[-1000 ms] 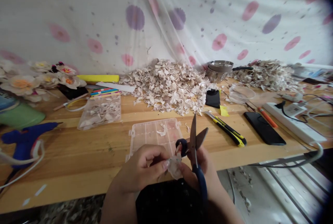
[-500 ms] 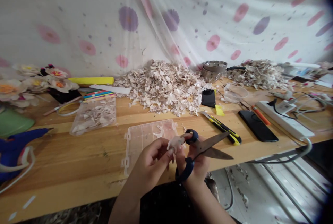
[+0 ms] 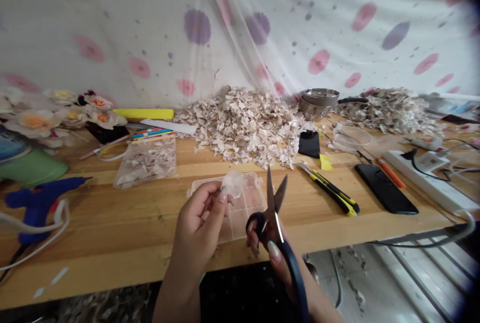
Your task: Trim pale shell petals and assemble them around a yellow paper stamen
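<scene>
Between thumb and fingers, my left hand (image 3: 202, 213) pinches a thin, whitish translucent petal-like piece (image 3: 233, 183). My right hand (image 3: 275, 253) has its fingers through the dark blue handles of a pair of scissors (image 3: 275, 213). Their blades point up and away, slightly parted, to the right of the piece and apart from it. Beneath both hands lies a clear plastic compartment box (image 3: 245, 213), partly covered by my left hand. Past it rises a large heap of pale, flaky pieces (image 3: 247, 123).
Left are a blue glue gun (image 3: 39, 205), a bag of flakes (image 3: 148, 163) and artificial flowers (image 3: 37, 118). Two utility knives (image 3: 332, 190), a black phone (image 3: 386, 188) and a white power strip (image 3: 431, 183) lie right. Metal bowls (image 3: 318, 103) stand behind. The table's front edge is near.
My hands have drawn apart. The scissors have turned from pointing right to pointing up and away, with the blades closer together. The piece stays in my left hand; the view has shifted slightly.
</scene>
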Tool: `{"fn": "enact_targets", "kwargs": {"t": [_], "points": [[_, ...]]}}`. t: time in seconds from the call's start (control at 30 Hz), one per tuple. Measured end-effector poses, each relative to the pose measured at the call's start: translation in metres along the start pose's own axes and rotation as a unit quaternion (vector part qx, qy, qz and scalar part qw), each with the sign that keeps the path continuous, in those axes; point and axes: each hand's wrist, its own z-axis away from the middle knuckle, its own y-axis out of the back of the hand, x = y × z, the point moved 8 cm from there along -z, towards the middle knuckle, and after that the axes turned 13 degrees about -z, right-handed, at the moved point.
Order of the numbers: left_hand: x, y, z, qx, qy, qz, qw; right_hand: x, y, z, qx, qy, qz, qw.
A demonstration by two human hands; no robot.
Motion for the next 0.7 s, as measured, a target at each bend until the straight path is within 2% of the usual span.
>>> {"fn": "enact_targets", "kwargs": {"t": [0.13,0.23,0.7], "points": [[0.012,0.010,-0.001,0.055,-0.059,-0.020,0.997,0.009,-0.009,0.013,-0.037,-0.107,0.060,0.992],[0.016,0.009,0.001,0.045,-0.081,-0.011,0.996,0.014,-0.013,0.015,-0.047,-0.144,0.090,0.984],[0.011,-0.008,0.009,-0.069,-0.068,-0.015,0.995,0.013,-0.010,0.006,-0.043,-0.123,0.069,0.989]]}}
